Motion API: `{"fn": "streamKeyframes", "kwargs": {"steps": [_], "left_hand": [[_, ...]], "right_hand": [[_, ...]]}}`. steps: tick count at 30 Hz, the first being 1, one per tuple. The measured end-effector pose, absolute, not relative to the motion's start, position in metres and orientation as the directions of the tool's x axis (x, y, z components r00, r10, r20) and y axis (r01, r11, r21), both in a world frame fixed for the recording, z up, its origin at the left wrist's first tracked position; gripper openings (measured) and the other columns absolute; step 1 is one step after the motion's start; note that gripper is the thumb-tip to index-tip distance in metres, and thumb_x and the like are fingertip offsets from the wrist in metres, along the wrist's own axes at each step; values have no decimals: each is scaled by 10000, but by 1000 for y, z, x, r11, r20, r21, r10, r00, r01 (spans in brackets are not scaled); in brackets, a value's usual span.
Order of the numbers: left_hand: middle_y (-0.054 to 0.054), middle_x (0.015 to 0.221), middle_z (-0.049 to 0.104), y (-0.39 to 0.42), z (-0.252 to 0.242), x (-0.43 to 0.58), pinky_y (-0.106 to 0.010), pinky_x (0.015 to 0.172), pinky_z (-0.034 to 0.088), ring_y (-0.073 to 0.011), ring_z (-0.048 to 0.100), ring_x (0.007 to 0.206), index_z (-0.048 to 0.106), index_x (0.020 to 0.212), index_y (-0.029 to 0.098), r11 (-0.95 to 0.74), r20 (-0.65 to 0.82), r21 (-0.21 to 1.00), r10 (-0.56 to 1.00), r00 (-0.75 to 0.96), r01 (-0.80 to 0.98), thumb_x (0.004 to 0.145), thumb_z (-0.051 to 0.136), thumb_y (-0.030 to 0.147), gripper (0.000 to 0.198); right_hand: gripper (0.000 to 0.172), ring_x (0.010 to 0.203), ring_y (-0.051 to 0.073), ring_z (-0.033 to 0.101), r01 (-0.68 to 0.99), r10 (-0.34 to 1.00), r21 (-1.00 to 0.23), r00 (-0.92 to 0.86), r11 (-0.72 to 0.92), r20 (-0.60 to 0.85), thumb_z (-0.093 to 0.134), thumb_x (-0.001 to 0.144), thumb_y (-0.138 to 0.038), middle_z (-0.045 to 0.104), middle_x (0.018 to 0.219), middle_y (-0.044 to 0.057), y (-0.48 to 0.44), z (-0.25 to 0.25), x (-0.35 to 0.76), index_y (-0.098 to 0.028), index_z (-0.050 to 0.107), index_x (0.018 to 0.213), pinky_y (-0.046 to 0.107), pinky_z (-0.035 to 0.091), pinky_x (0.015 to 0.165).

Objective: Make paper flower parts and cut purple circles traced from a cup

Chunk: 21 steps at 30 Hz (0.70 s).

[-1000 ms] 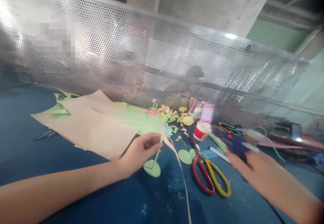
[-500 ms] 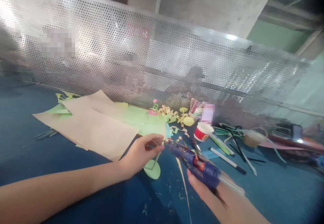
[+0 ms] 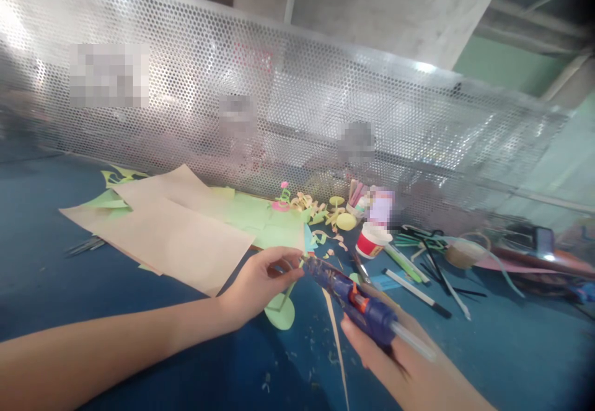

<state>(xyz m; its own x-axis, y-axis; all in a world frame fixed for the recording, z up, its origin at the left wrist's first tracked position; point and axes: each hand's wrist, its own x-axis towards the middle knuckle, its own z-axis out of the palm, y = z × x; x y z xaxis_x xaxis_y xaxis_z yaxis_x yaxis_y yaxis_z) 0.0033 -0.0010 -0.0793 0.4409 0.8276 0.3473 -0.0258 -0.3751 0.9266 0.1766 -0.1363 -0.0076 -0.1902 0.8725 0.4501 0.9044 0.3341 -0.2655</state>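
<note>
My right hand [image 3: 388, 355] is wrapped round a blue hot glue gun [image 3: 341, 290] with an orange part on top and a clear glue stick [image 3: 413, 341] jutting from its back. The gun's nozzle points left, right by the fingertips of my left hand [image 3: 263, 278]. Between thumb and fingers, my left hand pinches the upper end of a light green paper piece [image 3: 281, 312]. A thin stem runs down from that pinch to a round green base. The exact spot where nozzle and paper meet is too small to make out.
Beige paper sheets [image 3: 181, 237] lie at left over green paper [image 3: 260, 219]. Beyond are curled paper scraps, a red and white paper cup [image 3: 373, 240], markers [image 3: 418, 293] and coloured strips. A perforated metal screen [image 3: 297, 107] borders the blue table [image 3: 506, 355].
The glue gun and my right hand have shifted slightly left. My left hand keeps its pinch on the green paper piece, almost unmoved.
</note>
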Motion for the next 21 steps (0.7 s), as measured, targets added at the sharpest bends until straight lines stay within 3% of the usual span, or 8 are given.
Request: {"fn": "streamKeyframes", "kwargs": {"steps": [4, 10, 17, 19, 21], "left_hand": [[-3, 809, 624, -1, -79, 4, -216, 626, 477, -111, 564, 701, 644, 994, 223, -394, 363, 919, 823, 438, -21, 761, 643, 324, 254], [9, 775, 618, -1, -79, 5, -212, 629, 473, -106, 560, 691, 638, 991, 228, -383, 355, 923, 825, 440, -29, 764, 641, 317, 244], [11, 792, 596, -3, -73, 3, -210, 633, 462, -103, 553, 704, 609, 975, 225, -383, 347, 924, 828, 441, -7, 773, 630, 299, 216], [7, 817, 593, -5, -71, 2, -213, 648, 462, -106, 555, 728, 591, 942, 214, -384, 351, 923, 822, 449, -18, 777, 624, 286, 182], [-2, 852, 595, -6, -70, 1, -214, 661, 462, -109, 556, 751, 573, 895, 202, -391, 359, 920, 811, 462, -29, 783, 615, 277, 141]], "right_hand": [[310, 1039, 262, 612, 901, 881, -279, -190, 332, 434, 470, 858, -429, 674, 1073, 80, -139, -10, 181, -237, 669, 1000, 336, 532, 853], [301, 1027, 259, 618, 894, 872, -270, -216, 358, 439, 451, 870, -412, 683, 1043, 79, -138, -10, 179, -238, 674, 974, 343, 530, 852], [309, 602, 198, 672, 936, 908, -268, -108, 230, 404, 449, 862, -455, 709, 750, 39, -143, -4, 191, -260, 680, 922, 288, 573, 596], [300, 553, 182, 655, 952, 921, -247, -75, 180, 382, 438, 868, -442, 703, 716, 25, -143, 3, 209, -272, 682, 904, 265, 560, 534], [294, 633, 200, 665, 975, 919, -170, -67, 143, 388, 428, 864, -415, 707, 783, 37, -141, 8, 237, -279, 679, 933, 280, 559, 560]]}}
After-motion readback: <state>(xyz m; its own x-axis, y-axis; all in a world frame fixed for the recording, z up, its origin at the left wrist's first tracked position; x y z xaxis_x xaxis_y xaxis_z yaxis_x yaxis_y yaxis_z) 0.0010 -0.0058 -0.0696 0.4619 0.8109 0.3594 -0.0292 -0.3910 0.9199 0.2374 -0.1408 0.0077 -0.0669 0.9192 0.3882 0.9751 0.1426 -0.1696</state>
